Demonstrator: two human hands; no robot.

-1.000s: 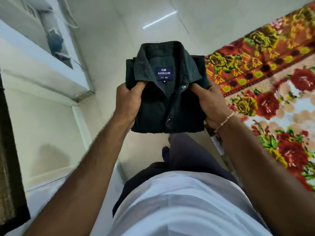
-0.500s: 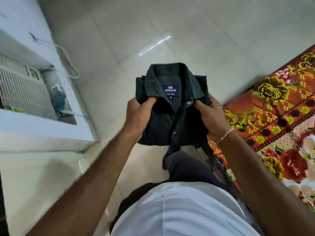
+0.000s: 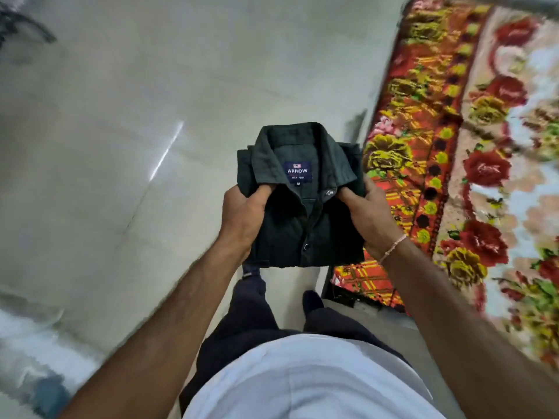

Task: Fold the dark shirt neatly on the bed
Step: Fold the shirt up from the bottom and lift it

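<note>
Head view: the folded dark shirt [image 3: 302, 204], collar up with its ARROW label [image 3: 298, 171] showing, hangs over the tiled floor [image 3: 121, 146], just left of the floral bed [image 3: 472, 164]. The left hand [image 3: 242, 216] and right hand [image 3: 367, 217] grip its sides, fingers curled onto the cloth.

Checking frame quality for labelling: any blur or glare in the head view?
Head view: the floral bedspread and the floor edges are smeared by motion blur; a streak of glare lies on the tile floor; the dark shirt stays sharp, label readable; wide-angle bend at the edges.
</note>
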